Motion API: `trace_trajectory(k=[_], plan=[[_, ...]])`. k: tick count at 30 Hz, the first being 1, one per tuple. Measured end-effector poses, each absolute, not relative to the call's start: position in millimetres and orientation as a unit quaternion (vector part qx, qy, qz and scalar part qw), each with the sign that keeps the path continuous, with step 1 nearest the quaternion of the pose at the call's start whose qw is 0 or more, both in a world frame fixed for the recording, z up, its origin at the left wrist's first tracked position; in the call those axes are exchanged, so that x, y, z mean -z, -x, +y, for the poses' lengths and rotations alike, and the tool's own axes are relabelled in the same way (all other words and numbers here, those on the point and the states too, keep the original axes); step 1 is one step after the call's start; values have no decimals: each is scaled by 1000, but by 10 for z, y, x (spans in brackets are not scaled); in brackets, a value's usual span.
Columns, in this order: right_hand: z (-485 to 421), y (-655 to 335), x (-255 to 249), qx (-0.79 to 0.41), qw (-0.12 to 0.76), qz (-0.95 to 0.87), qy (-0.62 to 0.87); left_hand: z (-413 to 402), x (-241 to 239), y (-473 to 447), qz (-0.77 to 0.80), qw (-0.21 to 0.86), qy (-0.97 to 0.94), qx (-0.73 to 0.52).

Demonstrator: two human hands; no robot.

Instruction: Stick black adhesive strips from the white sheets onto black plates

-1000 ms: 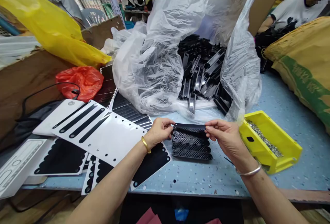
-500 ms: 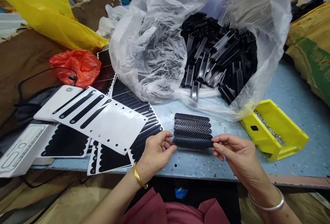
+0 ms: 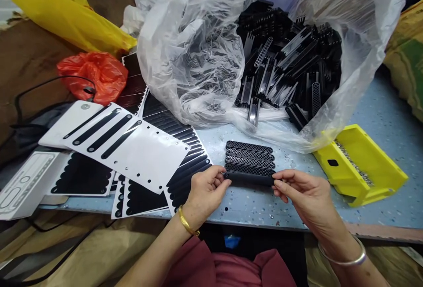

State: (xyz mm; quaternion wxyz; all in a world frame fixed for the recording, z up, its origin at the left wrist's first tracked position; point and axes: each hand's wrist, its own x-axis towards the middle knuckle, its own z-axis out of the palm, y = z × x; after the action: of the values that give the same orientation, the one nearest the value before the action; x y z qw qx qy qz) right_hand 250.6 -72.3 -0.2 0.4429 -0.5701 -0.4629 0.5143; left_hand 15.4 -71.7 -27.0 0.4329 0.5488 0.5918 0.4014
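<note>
A long black plastic strip (image 3: 249, 178) is held by its two ends just above the blue table (image 3: 380, 111). My left hand (image 3: 206, 190) pinches its left end and my right hand (image 3: 302, 192) pinches its right end. Directly behind it a row of black mesh strips (image 3: 249, 157) lies side by side on the table, the held one against the nearest of them. A big clear plastic bag (image 3: 198, 58) full of black strips (image 3: 291, 67) lies open further back.
White backing sheets with black cut-outs (image 3: 125, 146) spread to the left. A yellow bin (image 3: 360, 163) with small metal parts sits at the right. A red bag (image 3: 92, 75), a yellow bag (image 3: 66, 9) and a black cable (image 3: 33, 93) lie at the left rear.
Both hands carried the black strip from the far side of the row to its near side, toward me. The camera tilted down.
</note>
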Motion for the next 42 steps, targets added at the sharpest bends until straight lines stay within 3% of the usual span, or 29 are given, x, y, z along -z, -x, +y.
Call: trace_trajectory(k=[13,21,42], plan=[[-708,-2522,3,-496,437,-497,563,-720,232,-161,592,421,-551,-410],[-700,-2502,-31,-482,429,-506,572,-710,214,-134,572,492,-510,-414],[-713,-2463,-111,-515,484,-446,549,-698,222,-168,579,477,-507,-425]])
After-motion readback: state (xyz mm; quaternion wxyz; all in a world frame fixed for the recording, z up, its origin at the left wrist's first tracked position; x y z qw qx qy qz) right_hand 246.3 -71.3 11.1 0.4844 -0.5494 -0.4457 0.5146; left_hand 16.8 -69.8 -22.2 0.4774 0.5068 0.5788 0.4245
